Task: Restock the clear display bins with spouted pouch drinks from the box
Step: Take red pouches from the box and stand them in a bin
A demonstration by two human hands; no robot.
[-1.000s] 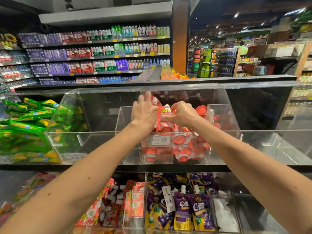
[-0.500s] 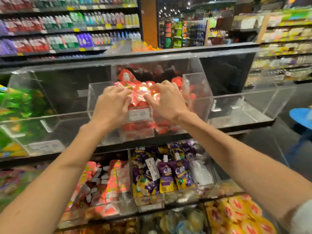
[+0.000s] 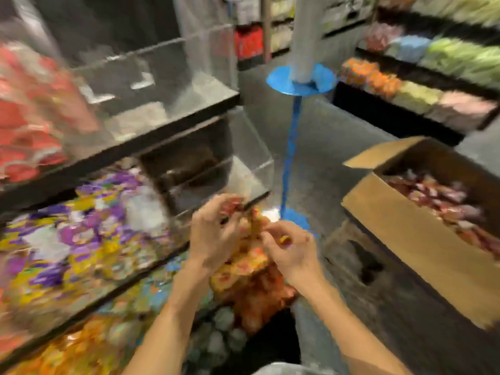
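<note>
Blurred shop aisle w/ grey floor (image 3: 338, 147); stocked shelves (image 3: 433, 66) are seen far right. Tiered clear bins (image 3: 173, 85) are mounted at left: top-left one is packed w/ red pouches (image 3: 32, 117), the one beside it looks empty. An open cardboard box (image 3: 419, 239) is set at right, boxed pouches (image 3: 438, 201) heaped inside, well apart from both hands. Left hand (image 3: 213, 234) & right hand (image 3: 292, 250) are held close together, fingers curled; what's gripped, if anything, can't be told. Pouches are judged soft, light, prob. slippery; best taken at the stiff spout.

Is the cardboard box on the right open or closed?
Open. The cardboard box has its flap folded out, and pouches show inside it.
</note>
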